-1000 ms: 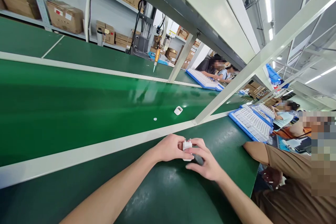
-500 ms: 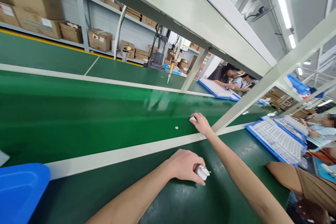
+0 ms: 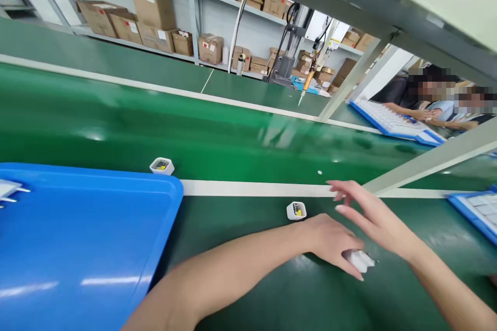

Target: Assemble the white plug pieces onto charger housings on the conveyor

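My left hand [image 3: 334, 243] is closed round a white plug-like piece [image 3: 360, 260] with metal pins, low over the dark green table [image 3: 248, 279]. Just to its right, my right hand [image 3: 365, 212] has its fingers apart and holds nothing. A white open housing [image 3: 296, 210] with something yellow inside stands on the table behind my left wrist. Another such housing [image 3: 162, 166] sits on the green belt [image 3: 233, 150], behind the blue tray's corner.
A large blue tray [image 3: 97, 227] fills the left side. A slanted pale post [image 3: 435, 163] rises at the right. Beyond the belt are a dispensing device [image 3: 308, 75], boxes on shelves and people beside a blue-edged tray [image 3: 396, 119].
The view has swung left, bringing more of the blue tray and two housings into sight. My right hand has let go of its small white piece and come back from the belt.
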Tool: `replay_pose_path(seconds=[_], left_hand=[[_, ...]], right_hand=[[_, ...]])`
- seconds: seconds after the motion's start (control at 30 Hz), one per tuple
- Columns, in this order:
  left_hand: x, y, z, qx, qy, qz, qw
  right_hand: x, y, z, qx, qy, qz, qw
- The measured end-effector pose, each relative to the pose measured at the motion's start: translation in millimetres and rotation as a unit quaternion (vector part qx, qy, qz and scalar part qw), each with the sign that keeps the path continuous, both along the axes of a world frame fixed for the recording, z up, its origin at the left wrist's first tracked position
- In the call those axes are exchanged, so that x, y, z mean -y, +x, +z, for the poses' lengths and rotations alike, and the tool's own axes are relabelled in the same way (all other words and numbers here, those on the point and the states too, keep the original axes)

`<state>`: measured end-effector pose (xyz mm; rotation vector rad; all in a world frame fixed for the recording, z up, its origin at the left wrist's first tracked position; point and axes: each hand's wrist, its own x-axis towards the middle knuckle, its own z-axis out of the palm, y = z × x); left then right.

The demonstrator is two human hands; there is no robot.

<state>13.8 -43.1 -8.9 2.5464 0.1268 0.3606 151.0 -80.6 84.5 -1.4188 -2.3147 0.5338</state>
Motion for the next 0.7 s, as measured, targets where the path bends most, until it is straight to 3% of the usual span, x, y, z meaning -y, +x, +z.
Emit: replay_pose_path(seconds=[0.1,0.23,0.33,0.5,0.6,0.7], left_hand=[[-5.5,-3.2,11.2,-0.036,-0.031,0.016,0.999],[-8.1,-4.4,17.2,-0.017,-0.054,0.055,0.997],[-7.2,-4.0,17.1,-0.003,-0.068,0.067,0.995],[-2.6,-6.8,19.7,0.001,-0.075,0.076,0.994],[-0.6,-8.6,25.1,0.01,-0.075,0.086,0.993],[1.9,-9.0,33.0,0.044,-0.068,0.104,0.991]], right_hand=[[39.3,34.4,-0.4,0.013,0.088,-0.102,0.991],[77.4,36.8,-14.9,0.078,0.044,-0.082,0.993],[80.7,26.9,-29.0,0.034,0.031,-0.089,0.995],[81.4,31.9,-40.3,-0.065,0.04,-0.167,0.983],[86.1,45.2,-44.5,-0.124,0.096,-0.24,0.958],[86.5,60.1,-56.8,-0.198,0.16,-0.323,0.911]])
